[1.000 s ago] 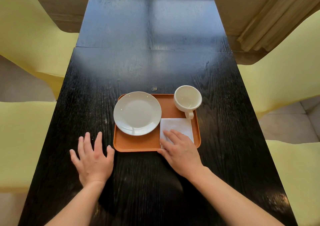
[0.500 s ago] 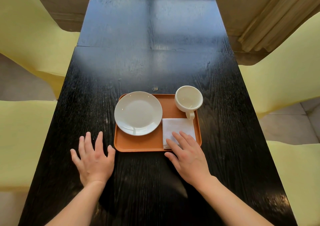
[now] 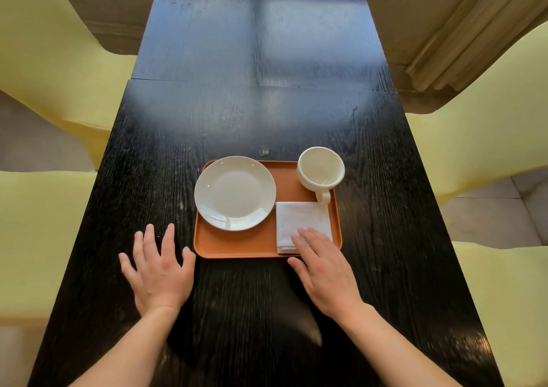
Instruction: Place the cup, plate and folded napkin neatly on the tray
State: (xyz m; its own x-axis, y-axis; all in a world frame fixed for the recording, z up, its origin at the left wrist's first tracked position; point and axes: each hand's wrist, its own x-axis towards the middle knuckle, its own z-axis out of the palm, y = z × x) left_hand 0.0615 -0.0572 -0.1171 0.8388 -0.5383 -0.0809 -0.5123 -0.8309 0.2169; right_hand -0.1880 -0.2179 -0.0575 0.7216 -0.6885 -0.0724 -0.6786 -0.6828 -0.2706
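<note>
An orange tray [image 3: 252,244] lies on the black table. On its left half sits a white plate [image 3: 235,193]. A white cup [image 3: 320,168] stands at the tray's far right corner, handle toward me. A folded white napkin [image 3: 301,220] lies flat in the near right corner. My right hand [image 3: 326,271] rests palm down over the tray's near right edge, fingers spread, with fingertips on the napkin's near part. My left hand [image 3: 158,271] lies flat on the table just left of the tray, fingers apart, holding nothing.
The long black wooden table [image 3: 261,104] stretches away from me. Pale yellow chairs [image 3: 44,45] stand along both sides, and a beige curtain [image 3: 462,24] hangs at the far right.
My right hand has slid back toward me and to the right, uncovering most of the napkin. My left hand has stayed where it was.
</note>
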